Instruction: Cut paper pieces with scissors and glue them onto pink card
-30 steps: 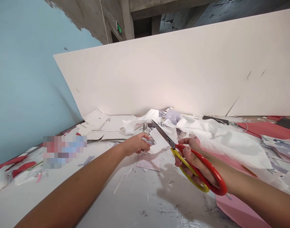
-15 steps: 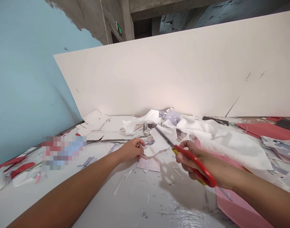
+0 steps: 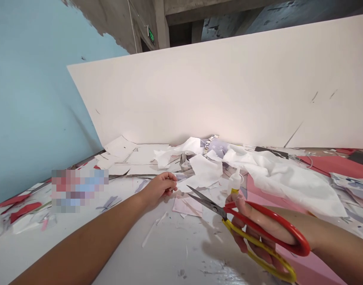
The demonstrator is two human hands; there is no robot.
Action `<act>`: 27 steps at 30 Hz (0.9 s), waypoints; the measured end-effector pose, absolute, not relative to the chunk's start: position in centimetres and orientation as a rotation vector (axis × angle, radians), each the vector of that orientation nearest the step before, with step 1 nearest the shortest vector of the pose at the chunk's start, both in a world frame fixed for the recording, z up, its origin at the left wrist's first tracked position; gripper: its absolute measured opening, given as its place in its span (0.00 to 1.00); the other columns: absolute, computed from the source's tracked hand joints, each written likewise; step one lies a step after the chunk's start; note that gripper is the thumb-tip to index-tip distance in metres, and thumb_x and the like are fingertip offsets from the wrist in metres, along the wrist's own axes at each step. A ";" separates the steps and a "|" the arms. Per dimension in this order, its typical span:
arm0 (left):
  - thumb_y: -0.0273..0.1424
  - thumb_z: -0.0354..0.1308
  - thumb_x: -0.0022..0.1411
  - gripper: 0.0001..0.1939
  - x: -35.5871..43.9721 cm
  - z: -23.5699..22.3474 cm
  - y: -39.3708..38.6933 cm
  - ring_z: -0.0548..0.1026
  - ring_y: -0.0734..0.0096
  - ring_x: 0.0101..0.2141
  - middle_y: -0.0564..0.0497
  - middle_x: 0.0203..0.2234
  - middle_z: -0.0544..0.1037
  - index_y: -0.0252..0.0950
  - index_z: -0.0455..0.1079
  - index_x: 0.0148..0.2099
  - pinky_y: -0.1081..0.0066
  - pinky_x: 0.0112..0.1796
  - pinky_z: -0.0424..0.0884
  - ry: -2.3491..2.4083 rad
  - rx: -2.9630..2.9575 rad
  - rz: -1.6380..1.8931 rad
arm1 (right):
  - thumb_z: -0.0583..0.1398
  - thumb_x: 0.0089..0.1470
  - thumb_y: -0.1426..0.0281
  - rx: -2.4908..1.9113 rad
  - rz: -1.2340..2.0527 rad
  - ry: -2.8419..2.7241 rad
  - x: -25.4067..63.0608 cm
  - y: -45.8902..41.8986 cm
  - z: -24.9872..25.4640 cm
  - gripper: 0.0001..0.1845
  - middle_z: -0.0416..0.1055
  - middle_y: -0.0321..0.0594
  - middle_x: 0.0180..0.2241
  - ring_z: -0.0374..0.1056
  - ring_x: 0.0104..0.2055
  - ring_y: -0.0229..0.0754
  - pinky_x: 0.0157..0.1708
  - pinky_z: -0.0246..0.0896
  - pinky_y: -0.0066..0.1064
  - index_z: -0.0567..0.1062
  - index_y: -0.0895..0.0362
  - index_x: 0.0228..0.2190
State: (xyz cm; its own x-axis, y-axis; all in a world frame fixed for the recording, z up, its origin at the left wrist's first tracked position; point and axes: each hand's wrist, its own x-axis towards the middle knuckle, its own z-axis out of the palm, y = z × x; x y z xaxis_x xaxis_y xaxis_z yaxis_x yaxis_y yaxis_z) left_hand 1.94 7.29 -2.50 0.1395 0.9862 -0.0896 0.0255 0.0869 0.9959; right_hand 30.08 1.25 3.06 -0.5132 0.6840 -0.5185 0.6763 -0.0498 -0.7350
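Observation:
Scissors [image 3: 211,206] with one red and one yellow handle are in my right hand [image 3: 253,221], which is closed around them. Their blades stand a little apart and point left toward my other hand. My left hand [image 3: 165,184] has its fingers curled and pinched together; whatever they hold is too small or hidden to make out. Just right of it lies a torn white piece of cloth or paper [image 3: 207,172]. A pale pink square [image 3: 187,204] lies below the left fingers. Behind the right hand stands a white squeeze bottle [image 3: 235,180] with a yellow band.
Crumpled white fabric [image 3: 294,184] spreads across the right side, over pink sheets [image 3: 312,257]. White card pieces [image 3: 146,154] lie at the back left. A large white panel [image 3: 214,95] rises behind the table. Red scraps [image 3: 25,211] lie at far left.
The scissors have come lower and nearer, and their blades have opened. My right hand has moved down, bringing the squeeze bottle into fuller view. The left hand has shifted slightly left.

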 end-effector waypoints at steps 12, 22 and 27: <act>0.27 0.58 0.46 0.07 2.6 -2.3 7.3 0.59 0.85 0.16 0.55 0.18 0.68 0.35 0.64 0.30 0.82 0.17 0.52 1.024 1.090 1.064 | 0.36 0.42 0.37 -1.462 1.879 -1.910 27.3 0.4 3.2 0.39 0.62 0.32 0.12 0.55 0.11 0.30 0.13 0.53 0.21 0.64 0.58 0.21; 0.26 0.58 0.45 0.08 2.8 -2.4 7.1 0.59 0.85 0.15 0.57 0.17 0.66 0.35 0.62 0.30 0.82 0.18 0.53 0.979 1.048 1.096 | 0.37 0.47 0.40 -1.271 1.842 -1.798 26.8 1.0 0.4 0.32 0.62 0.32 0.10 0.57 0.09 0.33 0.09 0.53 0.21 0.59 0.55 0.23; 0.26 0.57 0.45 0.08 2.8 -2.6 7.3 0.58 0.85 0.15 0.57 0.17 0.67 0.36 0.61 0.30 0.82 0.17 0.52 0.978 1.039 1.101 | 0.38 0.45 0.39 -1.263 1.849 -1.804 26.6 1.0 0.4 0.33 0.62 0.33 0.10 0.57 0.08 0.34 0.07 0.50 0.21 0.59 0.55 0.22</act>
State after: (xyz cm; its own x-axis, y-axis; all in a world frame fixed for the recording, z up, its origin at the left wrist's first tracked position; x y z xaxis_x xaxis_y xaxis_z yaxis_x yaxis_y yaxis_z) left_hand 2.77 7.32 -2.63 0.1796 0.9791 -0.0953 -0.2098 0.1328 0.9687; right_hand 26.60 1.03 0.38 -0.5860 0.7104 -0.3899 0.3720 -0.1917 -0.9082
